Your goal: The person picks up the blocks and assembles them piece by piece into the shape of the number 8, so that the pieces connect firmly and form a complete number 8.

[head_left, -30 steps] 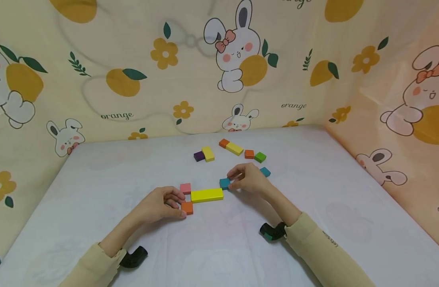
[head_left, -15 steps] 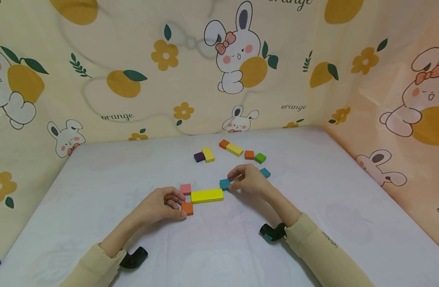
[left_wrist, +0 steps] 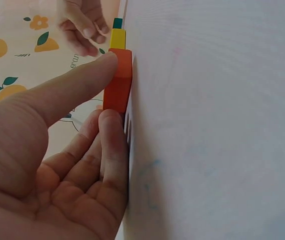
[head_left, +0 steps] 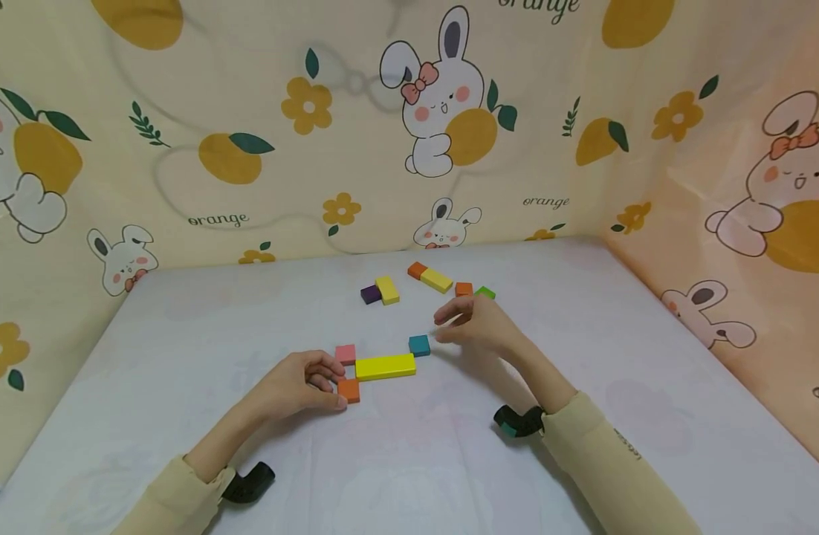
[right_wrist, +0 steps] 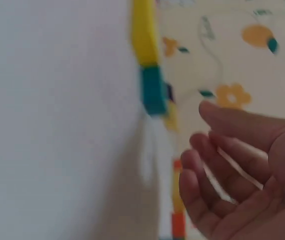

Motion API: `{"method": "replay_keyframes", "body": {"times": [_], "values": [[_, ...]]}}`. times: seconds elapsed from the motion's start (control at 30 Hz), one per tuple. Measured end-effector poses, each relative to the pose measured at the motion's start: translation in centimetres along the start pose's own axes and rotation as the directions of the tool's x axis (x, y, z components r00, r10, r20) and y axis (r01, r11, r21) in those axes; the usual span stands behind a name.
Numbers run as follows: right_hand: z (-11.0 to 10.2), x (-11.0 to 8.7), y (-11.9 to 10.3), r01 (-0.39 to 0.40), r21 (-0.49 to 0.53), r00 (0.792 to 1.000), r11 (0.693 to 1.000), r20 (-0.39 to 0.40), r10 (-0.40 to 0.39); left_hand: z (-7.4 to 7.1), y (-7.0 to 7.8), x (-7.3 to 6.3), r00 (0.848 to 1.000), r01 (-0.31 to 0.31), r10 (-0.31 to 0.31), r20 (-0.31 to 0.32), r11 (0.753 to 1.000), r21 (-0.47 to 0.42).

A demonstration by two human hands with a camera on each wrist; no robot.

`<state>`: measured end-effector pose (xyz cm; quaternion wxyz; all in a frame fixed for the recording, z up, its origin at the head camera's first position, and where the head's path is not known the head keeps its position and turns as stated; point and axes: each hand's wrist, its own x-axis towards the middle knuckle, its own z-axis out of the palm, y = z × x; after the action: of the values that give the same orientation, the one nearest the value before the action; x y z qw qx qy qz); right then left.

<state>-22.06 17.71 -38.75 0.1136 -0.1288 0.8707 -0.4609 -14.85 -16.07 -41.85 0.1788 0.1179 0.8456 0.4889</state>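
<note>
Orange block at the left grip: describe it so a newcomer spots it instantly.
On the white tabletop, find the long yellow block. By its left end sit a pink block and, nearer the viewer, the orange block. It alone among the orange ones touches the left grip; the other orange blocks lie farther back.

Left hand [head_left: 294, 383] pinching orange block [head_left: 350, 391], right hand [head_left: 481, 325] beside blue block [head_left: 419, 345], yellow block [head_left: 386, 367] between

Passable at near centre over white tabletop [head_left: 416, 461]. Blocked left by bare left hand [head_left: 299, 383], farther in by long yellow rectangular block [head_left: 386, 367]. Narrowly open between teal square block [head_left: 419, 346] and bare right hand [head_left: 481, 325].
</note>
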Motion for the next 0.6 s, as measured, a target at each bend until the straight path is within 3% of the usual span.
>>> {"method": "replay_keyframes", "body": {"times": [0.13,0.3,0.6], "values": [[-3.2,0.0,0.8,0.064,-0.018,0.998,0.998,-0.008,-0.064,0.0,0.0,0.0,1.0,-0.002,0.002,-0.002,1.0,0.002],[-6.3,-0.3,2.2,0.067,-0.074,0.997,0.995,-0.033,-0.07,0.1,0.1,0.1,1.0,0.0,0.0,-0.009,1.0,0.009],[-8.3,-0.6,4.7,0.018,0.016,1.0,1.0,-0.02,-0.018,0.1,0.0,0.0,1.0,-0.015,0.015,-0.007,1.0,0.005]]}}
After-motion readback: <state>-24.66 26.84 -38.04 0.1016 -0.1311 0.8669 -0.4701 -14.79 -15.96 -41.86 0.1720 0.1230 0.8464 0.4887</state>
